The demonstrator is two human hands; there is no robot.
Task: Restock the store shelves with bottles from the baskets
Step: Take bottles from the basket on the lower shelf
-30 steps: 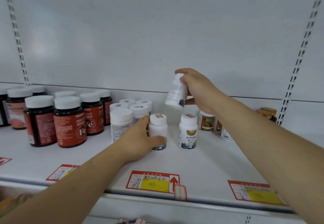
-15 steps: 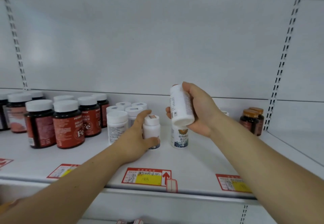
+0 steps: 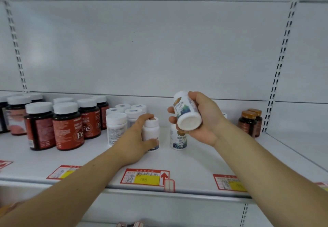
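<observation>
My right hand grips a small white bottle above the shelf, tilted so its round base faces me. Just below it a matching white bottle with a blue label stands upright on the white shelf. My left hand is wrapped around another white bottle that stands on the shelf to the left of that one. No basket is in view.
Several white-capped white bottles stand just left of my left hand. Dark bottles with red labels fill the shelf's left side. Two amber bottles with orange caps stand at the right by the slotted upright. Price tags line the shelf's front edge.
My right hand has drawn its bottle toward me and tipped it, so its base now faces the camera. My left hand stays on the standing bottle.
</observation>
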